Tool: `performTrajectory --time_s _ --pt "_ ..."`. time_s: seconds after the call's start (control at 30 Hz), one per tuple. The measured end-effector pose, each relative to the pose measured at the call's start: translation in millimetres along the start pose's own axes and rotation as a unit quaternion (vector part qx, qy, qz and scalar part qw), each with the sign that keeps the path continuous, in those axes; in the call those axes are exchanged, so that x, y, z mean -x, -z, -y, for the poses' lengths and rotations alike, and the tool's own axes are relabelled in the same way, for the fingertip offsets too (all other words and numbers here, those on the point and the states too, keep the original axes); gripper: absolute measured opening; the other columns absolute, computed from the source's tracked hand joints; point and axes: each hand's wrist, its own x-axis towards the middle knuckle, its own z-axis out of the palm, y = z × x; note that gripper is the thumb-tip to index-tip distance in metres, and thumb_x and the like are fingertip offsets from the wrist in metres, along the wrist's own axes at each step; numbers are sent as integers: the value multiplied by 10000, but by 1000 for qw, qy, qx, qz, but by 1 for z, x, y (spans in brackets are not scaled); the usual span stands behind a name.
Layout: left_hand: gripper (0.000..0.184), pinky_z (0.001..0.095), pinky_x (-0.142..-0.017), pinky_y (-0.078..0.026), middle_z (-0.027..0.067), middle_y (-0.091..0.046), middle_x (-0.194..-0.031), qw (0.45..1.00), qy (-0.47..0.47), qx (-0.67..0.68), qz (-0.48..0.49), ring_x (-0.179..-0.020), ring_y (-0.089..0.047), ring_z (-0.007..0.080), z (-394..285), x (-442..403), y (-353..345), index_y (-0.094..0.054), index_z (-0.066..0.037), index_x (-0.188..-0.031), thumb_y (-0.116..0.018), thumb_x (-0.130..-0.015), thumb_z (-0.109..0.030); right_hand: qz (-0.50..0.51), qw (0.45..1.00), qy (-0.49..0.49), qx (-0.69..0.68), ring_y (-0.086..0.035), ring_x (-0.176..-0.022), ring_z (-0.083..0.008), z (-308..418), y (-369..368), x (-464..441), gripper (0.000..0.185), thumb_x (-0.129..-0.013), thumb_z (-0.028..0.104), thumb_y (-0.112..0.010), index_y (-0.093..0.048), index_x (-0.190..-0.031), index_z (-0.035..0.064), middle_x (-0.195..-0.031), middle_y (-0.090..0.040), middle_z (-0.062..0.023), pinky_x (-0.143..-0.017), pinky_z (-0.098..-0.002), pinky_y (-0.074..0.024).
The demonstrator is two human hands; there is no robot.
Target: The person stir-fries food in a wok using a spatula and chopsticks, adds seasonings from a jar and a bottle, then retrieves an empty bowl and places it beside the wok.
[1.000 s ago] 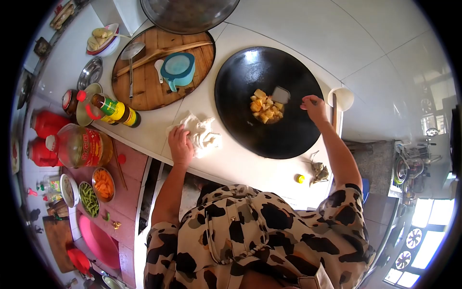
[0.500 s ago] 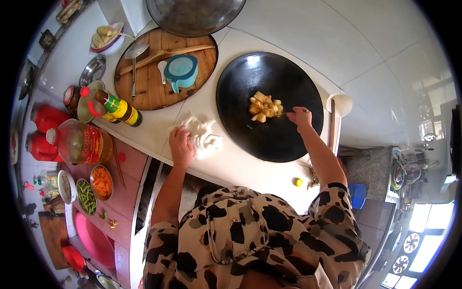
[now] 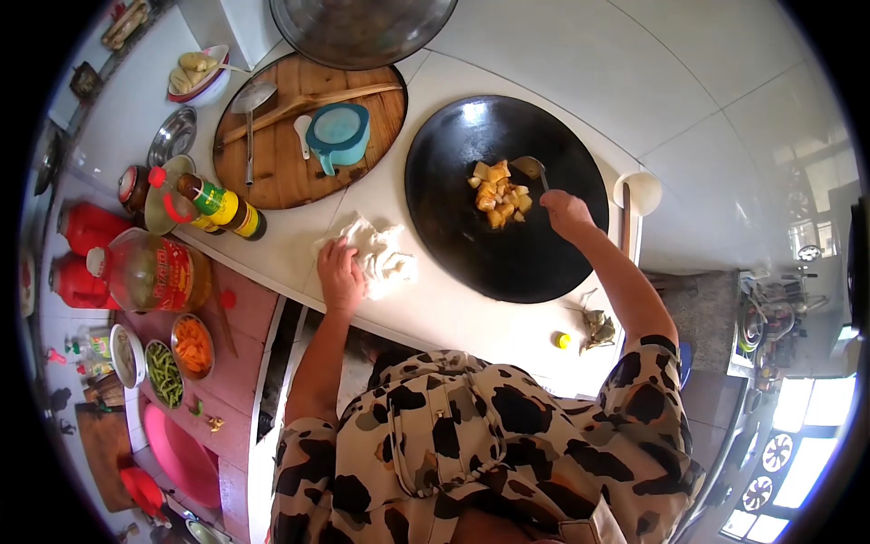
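Observation:
Inside the black wok [image 3: 489, 267] lies a small heap of browned food chunks [image 3: 498, 198], some pale and some glossy orange-brown. My right hand [image 3: 568, 214] is closed around the handle of a metal spatula [image 3: 529, 167], whose head rests beside the chunks at their upper right. To the left of the wok, my left hand [image 3: 341, 275] is on a crumpled white cloth [image 3: 385, 257] on the counter, fingers curled over its left edge.
A round wooden board [image 3: 281, 186] bears a wooden stick, a metal turner, a white spoon and a teal-lidded box [image 3: 340, 136]. Sauce bottles [image 3: 222, 207] and an oil jug [image 3: 163, 272] stand left. Bowls hold carrots [image 3: 192, 346] and green vegetables [image 3: 164, 374]. A yellow cap [image 3: 563, 341] lies near the counter's front.
My right hand has moved slightly up, turning the spatula so its head now shows at the upper right of the chunks. The chunks have shifted. My left hand stays on the cloth.

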Motion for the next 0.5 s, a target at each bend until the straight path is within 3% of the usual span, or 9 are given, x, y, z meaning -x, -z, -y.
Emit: performTrajectory --time_s 0.2,0.3,0.4,0.5 --pt "207 473 -950 -408 143 -593 -1132 1000 6 1 1 -1086 -504 382 -2 -1 1 -575 -41 -901 -545 -710 35 79 986 109 95 -618 -903 -343 10 -15 28 156 -776 30 -526 -615 -894 81 -929 -608 -133 -790 -437 -501" --pt "211 472 -950 -409 144 -594 -1130 1000 8 1 1 -1087 -505 383 -3 -1 1 -575 -41 -899 -545 -707 40 80 986 111 93 -624 -902 -335 6 -3 20 133 -780 39 -529 -619 -869 81 -900 -629 -131 -807 -426 -507" --pt "215 472 -951 -409 144 -594 -1128 1000 9 3 4 -1086 -506 385 -3 -1 0 -576 -41 -900 -546 -705 44 39 995 27 89 -643 -873 -333 8 6 5 111 -823 70 -542 -640 -876 69 -872 -667 -119 -792 -392 -520" --pt "216 472 -951 -409 140 -596 -1126 1000 10 2 2 -1085 -507 386 -1 -1 0 -579 -43 -902 -547 -707 45 -93 980 -90 -153 -658 -830 -333 7 15 -11 123 -867 107 -551 -656 -906 59 -858 -683 -129 -737 -365 -529"
